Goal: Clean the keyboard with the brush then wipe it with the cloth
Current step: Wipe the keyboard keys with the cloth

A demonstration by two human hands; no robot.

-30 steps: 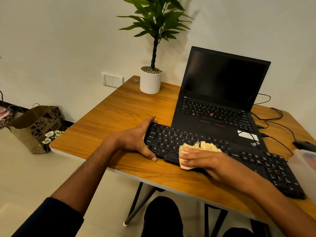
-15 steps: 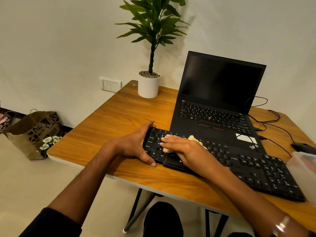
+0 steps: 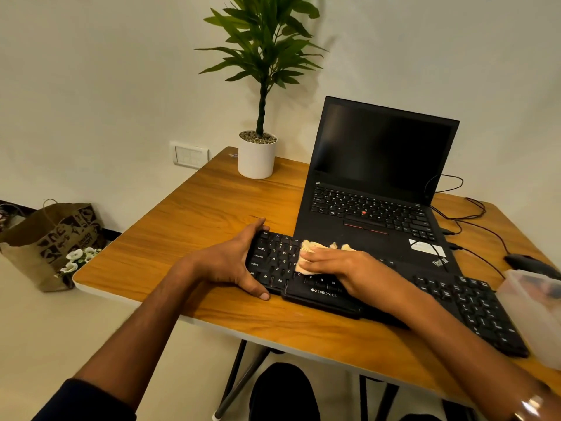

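A black keyboard lies along the front of the wooden table. My left hand clasps its left end, thumb on the front edge and fingers over the back edge. My right hand lies flat on the keys near the middle-left and presses a crumpled pale yellow cloth onto them. The cloth shows at my fingertips and behind my knuckles. No brush is in view.
An open black laptop stands just behind the keyboard. A potted plant is at the back left. Cables and a black mouse lie at the right, beside a clear plastic container. A paper bag stands on the floor at the left.
My right hand slid the cloth left across the keys, from the middle toward the left end, then back a little to the right. My left hand kept its hold on the keyboard's end.
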